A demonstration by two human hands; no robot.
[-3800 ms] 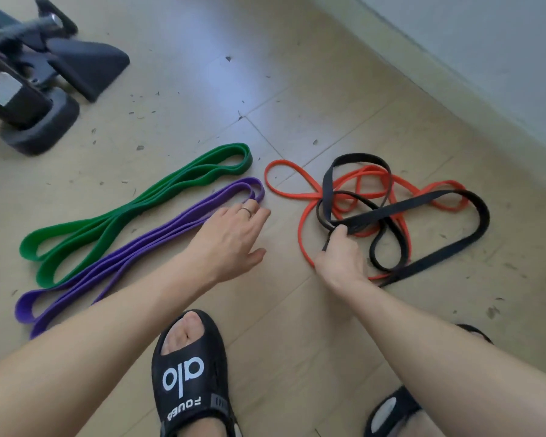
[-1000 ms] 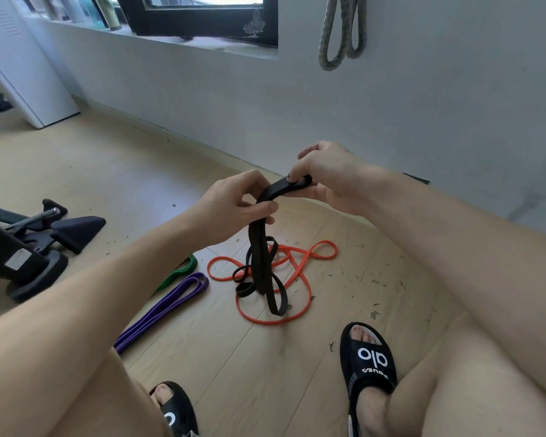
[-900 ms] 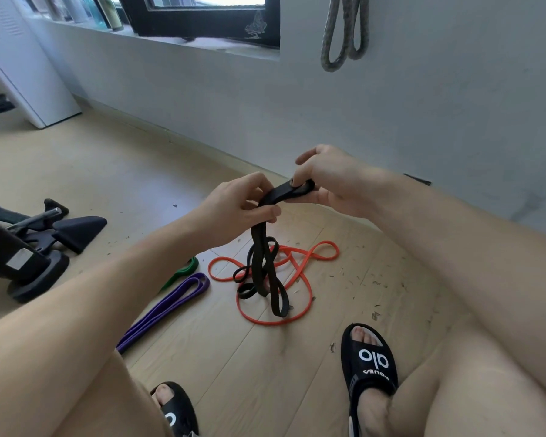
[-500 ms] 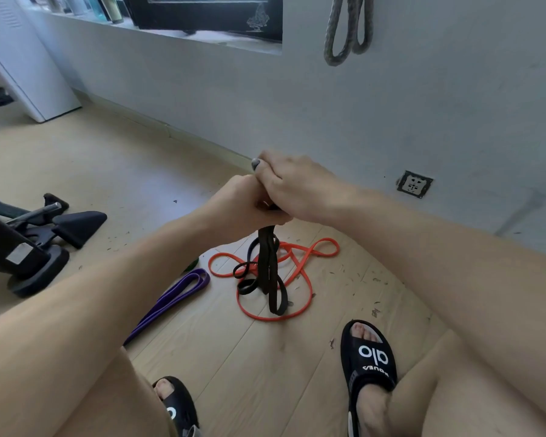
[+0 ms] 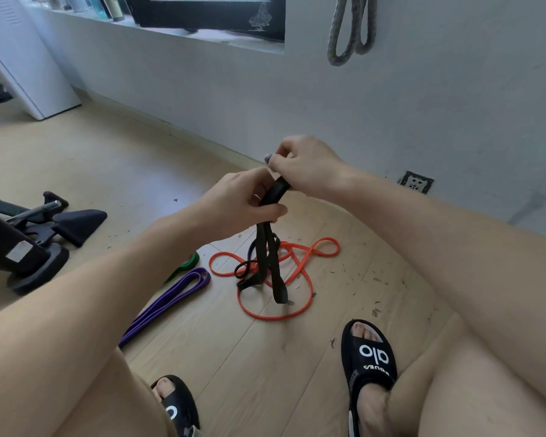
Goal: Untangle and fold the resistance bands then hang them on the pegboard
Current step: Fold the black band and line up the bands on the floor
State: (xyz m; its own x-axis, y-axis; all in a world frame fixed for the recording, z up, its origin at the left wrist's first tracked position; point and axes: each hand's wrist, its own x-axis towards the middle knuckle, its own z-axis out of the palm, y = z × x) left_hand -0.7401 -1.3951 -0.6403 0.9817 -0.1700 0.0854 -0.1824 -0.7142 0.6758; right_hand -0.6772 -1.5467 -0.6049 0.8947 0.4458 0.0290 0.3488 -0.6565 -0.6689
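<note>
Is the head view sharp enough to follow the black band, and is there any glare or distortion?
Head view: black band sharp, gripped by left hand and right hand; even daylight, no glare; wide-angle bending at edges; lower loops overlap the orange band.

Four resistance bands lie in view: one black band (image 5: 267, 253), one orange band (image 5: 300, 307), one purple band (image 5: 174, 298) and one green band (image 5: 188, 263). Two hands, two black sandals, one grey rope loop (image 5: 350, 29) and one wall socket (image 5: 416, 182) show.
</note>
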